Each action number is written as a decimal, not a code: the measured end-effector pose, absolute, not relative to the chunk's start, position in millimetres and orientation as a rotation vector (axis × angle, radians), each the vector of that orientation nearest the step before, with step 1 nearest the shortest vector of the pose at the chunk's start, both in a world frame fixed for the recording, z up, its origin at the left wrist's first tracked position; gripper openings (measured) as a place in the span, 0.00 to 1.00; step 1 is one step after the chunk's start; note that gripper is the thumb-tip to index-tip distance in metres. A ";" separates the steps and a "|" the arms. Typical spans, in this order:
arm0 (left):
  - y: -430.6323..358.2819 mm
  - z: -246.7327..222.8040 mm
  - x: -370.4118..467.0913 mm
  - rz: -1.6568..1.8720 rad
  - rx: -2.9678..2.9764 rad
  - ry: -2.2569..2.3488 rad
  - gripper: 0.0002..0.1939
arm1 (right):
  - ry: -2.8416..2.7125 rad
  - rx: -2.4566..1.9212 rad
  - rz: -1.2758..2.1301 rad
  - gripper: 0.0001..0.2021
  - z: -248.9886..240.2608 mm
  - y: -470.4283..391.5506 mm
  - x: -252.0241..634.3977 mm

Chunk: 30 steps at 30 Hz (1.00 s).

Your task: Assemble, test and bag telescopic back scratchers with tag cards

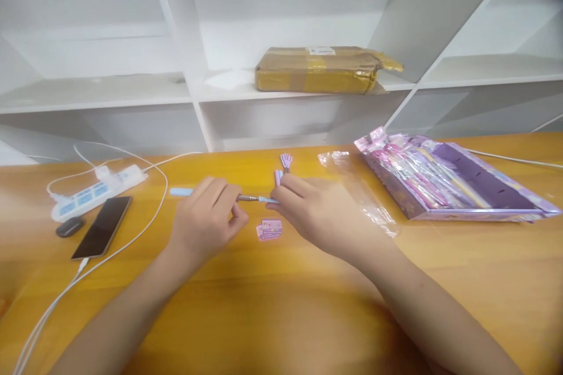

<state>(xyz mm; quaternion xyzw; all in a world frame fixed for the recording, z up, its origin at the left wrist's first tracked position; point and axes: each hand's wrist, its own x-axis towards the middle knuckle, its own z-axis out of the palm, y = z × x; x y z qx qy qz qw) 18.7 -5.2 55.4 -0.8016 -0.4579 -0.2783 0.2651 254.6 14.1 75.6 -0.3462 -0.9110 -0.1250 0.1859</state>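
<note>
My left hand [206, 214] is closed around a pen-like stick with a light blue end [180, 191] and a thin metallic shaft [248, 198] that runs to the right. The fingers of my right hand [308, 211] are closed on the light blue tip [265, 200] at the other end. Just beyond my right fingers lies an item with a pink hand-shaped top [286, 160], beside a pink stick [277, 177]; both are partly hidden. Small pink printed cards [270, 229] lie on the table below the stick.
A purple display box [484, 215] with wrapped items stands at the right, beside clear plastic wrappers [367, 202]. A power strip [99, 192], cables, a phone [102, 228] and a dark oval object [70, 227] lie left. A taped carton [314, 70] sits on the shelf.
</note>
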 end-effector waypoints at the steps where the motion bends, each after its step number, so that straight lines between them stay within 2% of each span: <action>1: -4.4 56.1 18.2 -0.736 -2.156 -1.255 0.08 | -2.559 -0.950 -0.378 0.20 75.9 13.2 253.3; 5: 10.0 61.9 0.6 -0.660 -2.108 -1.427 0.07 | -2.523 -0.972 -0.469 0.17 75.1 24.6 258.4; 9: 35.7 73.2 -58.2 -0.619 -1.879 -1.751 0.09 | -2.432 -1.182 -0.511 0.13 69.7 70.3 307.7; 15: 53.4 82.1 -145.6 -0.536 -1.762 -1.908 0.12 | -2.079 -1.543 -0.279 0.13 55.5 129.1 412.8; 22: 62.7 68.5 -132.9 -0.455 -1.898 -1.884 0.09 | -2.015 -1.755 0.224 0.10 38.7 144.5 427.3; 27: 65.8 68.4 -118.6 -0.483 -1.998 -1.827 0.02 | -1.802 -1.860 0.174 0.11 42.0 141.4 445.2; 30: 61.9 74.2 -109.4 -0.445 -2.052 -1.837 0.02 | -1.737 -1.894 0.158 0.10 47.8 136.5 459.3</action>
